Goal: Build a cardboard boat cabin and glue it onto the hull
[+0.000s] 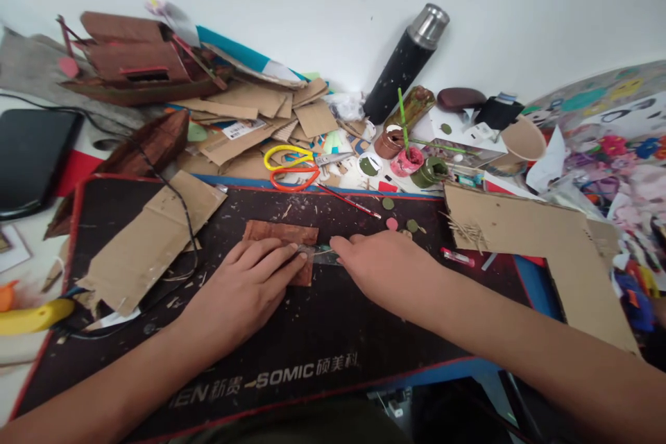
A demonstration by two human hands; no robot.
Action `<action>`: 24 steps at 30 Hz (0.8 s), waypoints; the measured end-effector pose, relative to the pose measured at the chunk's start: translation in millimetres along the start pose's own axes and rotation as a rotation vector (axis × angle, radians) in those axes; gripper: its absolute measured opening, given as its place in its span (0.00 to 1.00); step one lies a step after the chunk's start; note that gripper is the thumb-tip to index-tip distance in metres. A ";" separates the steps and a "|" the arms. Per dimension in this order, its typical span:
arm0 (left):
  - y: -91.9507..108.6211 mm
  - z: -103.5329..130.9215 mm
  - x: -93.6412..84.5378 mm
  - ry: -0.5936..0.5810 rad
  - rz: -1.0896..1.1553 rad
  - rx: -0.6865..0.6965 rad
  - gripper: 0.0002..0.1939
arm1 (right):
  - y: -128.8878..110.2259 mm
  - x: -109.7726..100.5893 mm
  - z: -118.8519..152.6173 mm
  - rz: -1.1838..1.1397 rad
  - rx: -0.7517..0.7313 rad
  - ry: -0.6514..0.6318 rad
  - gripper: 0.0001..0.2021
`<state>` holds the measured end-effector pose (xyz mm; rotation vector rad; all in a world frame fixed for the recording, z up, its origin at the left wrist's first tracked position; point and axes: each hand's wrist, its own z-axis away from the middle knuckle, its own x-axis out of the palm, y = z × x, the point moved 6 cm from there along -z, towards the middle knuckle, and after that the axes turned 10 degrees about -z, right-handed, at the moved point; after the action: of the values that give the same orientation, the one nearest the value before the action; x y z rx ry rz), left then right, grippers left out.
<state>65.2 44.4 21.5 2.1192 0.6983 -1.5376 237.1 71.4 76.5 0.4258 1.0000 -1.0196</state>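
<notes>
My left hand (254,284) lies with its fingers stretched out over a reddish-brown painted piece (281,231) on the dark mat. Its fingertips rest at the left end of a clear, shiny strip (327,258). To the right, my right hand (382,265) is closed, thumb and fingers pinched at a thin pale strand (321,251) that runs toward the left fingertips. The tip of the pinch is small and partly hidden.
Orange-and-yellow scissors (294,166), a red pencil (351,201) and paint jars (406,161) sit beyond the hands. Cardboard (156,236) lies left, an L-shaped piece (520,222) right. A black flask (398,69) leans on the wall. A glue gun (36,317) is far left.
</notes>
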 end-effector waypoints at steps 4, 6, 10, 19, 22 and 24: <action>1.2 0.0 0.0 0.005 -0.025 -0.002 0.20 | 5.6 3.4 15.0 -0.131 0.057 0.045 0.08; 1.3 0.5 0.6 0.009 -0.030 -0.005 0.20 | 9.6 7.2 23.9 -0.237 0.086 0.088 0.09; -0.2 3.1 3.4 0.023 0.000 -0.013 0.20 | 18.7 26.9 34.6 -0.342 0.130 0.172 0.14; -12.5 -1.9 -6.2 0.063 0.132 -0.130 0.19 | 28.5 60.5 26.4 -0.381 0.174 0.285 0.18; -25.6 -5.3 -11.0 -0.027 0.091 -0.137 0.32 | 30.2 61.5 25.5 -0.384 0.185 0.329 0.16; -32.6 -4.6 -11.1 -0.080 0.048 -0.070 0.39 | 31.3 62.5 25.6 -0.377 0.200 0.342 0.15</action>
<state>45.4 71.0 31.9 1.9975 0.6587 -1.5414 286.2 37.2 32.2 0.6048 1.3217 -1.4245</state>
